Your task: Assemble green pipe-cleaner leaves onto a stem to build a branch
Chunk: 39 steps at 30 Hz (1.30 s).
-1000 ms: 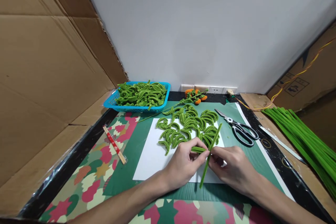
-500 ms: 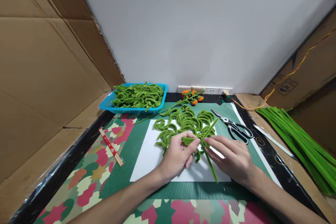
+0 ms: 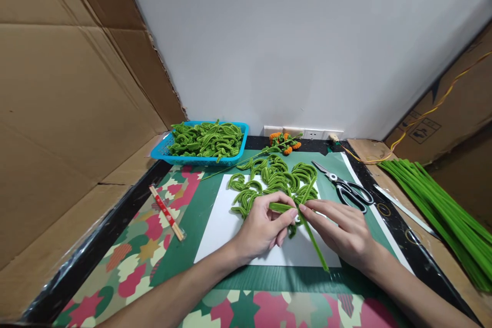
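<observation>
Green fuzzy pipe cleaners (image 3: 315,244) cross between my two hands, one long end slanting down to the right and another up. My left hand (image 3: 265,223) is closed in a pinch on a folded green piece where the stems cross. Thumb and fingers of my right hand (image 3: 340,230) pinch the stems at the same crossing. Just beyond my hands, many curved green pipe-cleaner pieces (image 3: 282,180) lie on a white sheet (image 3: 215,238). Exactly how the stems are joined is hidden by my fingertips.
A blue basket (image 3: 161,151) full of bent green pieces stands at the back left. Scissors (image 3: 344,187) lie right, near a bundle of straight pipe cleaners (image 3: 438,220). Wrapped chopsticks (image 3: 167,212) rest left; an orange-flowered stem (image 3: 284,142) lies by the wall.
The long lower end of the pipe cleaner has swung slightly to the right. Both hands keep their pinch at the crossing, and the whole view has shifted a little.
</observation>
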Available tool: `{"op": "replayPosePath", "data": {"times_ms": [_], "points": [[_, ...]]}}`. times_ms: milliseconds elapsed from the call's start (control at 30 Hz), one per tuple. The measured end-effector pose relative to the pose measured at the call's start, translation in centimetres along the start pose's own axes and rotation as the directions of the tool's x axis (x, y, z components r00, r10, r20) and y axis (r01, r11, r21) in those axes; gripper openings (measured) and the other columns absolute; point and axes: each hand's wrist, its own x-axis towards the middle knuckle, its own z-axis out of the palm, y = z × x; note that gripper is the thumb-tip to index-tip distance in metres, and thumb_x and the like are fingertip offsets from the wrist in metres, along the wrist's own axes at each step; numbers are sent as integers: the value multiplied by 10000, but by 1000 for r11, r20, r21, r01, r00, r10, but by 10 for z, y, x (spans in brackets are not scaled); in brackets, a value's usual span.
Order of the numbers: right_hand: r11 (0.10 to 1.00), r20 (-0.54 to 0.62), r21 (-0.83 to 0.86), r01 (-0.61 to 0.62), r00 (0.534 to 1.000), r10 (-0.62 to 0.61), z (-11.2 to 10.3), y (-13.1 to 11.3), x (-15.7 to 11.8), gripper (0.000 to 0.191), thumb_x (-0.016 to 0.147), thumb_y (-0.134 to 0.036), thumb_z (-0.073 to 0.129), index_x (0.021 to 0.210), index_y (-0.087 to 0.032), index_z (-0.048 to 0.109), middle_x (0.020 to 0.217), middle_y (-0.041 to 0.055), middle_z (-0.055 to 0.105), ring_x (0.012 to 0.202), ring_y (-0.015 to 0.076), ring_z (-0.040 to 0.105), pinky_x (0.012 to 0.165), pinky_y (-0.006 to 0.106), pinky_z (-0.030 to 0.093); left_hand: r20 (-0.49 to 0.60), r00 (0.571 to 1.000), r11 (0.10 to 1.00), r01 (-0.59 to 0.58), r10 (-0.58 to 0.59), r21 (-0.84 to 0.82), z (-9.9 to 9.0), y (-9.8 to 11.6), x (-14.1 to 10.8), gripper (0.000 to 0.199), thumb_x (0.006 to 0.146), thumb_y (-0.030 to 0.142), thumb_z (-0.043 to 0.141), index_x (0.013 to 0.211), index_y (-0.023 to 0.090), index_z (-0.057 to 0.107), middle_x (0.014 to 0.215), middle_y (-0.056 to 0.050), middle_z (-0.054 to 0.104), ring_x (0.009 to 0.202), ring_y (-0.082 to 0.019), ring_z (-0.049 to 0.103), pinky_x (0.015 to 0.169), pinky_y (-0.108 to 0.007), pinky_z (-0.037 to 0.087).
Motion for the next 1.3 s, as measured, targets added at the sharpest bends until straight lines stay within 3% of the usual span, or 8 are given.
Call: {"op": "replayPosePath", "data": {"times_ms": [367,533,667,800,867,967,1067,1300], "points": [[996,39,-25,89,995,-88,-3,-3,6,282,1034,-42,510,1265,-52,671,1030,188,807,924,237,794,769,330,653,54,983,935,-182,173,304,-3,6,-7,183,1022,340,655,993,160,679,629,46,566,465,-86,526,495,-204,432],[968,40,162,-191,981,187,-5,-21,14,212,1036,-76,537,1137,-157,706,936,107,787,781,178,750,674,267,602,167,842,650,-509,513,565,-6,3,-11,131,1020,230,613,988,170,725,833,-64,700,743,-179,658,703,-286,530],[529,329,503,-684,717,615,-7,-32,24,235,1048,-312,628,863,-182,693,641,-7,590,506,109,495,437,227,385,347,695,420,-680,629,601,-14,-4,-10,197,1014,118,550,1092,171,723,885,-103,745,792,-209,698,694,-302,529],[0,635,573,-819,444,632,-7,-30,30,441,934,-574,750,788,-166,670,562,-50,508,399,63,328,362,211,227,351,708,433,-673,613,600,-14,-3,-9,178,1015,124,559,1069,167,724,888,-103,745,792,-208,706,691,-300,531],[103,587,560,-822,481,651,-7,-27,29,414,958,-541,736,796,-162,697,566,-35,549,398,71,365,357,213,259,215,817,623,-554,535,553,-10,-1,-8,118,1025,211,605,1012,169,715,821,-66,711,695,-176,682,653,-283,532],[630,259,447,-636,766,589,-9,-21,24,192,1032,-293,674,905,-173,752,727,34,716,523,116,575,461,222,451,47,969,917,-244,241,315,-2,3,-6,189,1019,356,665,991,169,671,637,33,596,465,-104,571,492,-221,459],[973,-25,159,-170,984,176,-13,-11,16,166,999,-77,648,1104,-145,757,912,113,798,735,178,732,663,268,591,20,996,993,-88,87,83,1,5,-4,285,946,421,764,970,162,647,600,59,575,381,-73,515,382,-175,346],[987,99,-23,158,983,-155,-25,3,17,377,1042,-84,517,1382,-81,681,1067,182,814,913,261,779,739,367,633,52,999,1000,14,-15,20,-2,4,-3,385,852,473,849,949,145,671,672,13,645,412,-75,535,367,-169,349]]}}
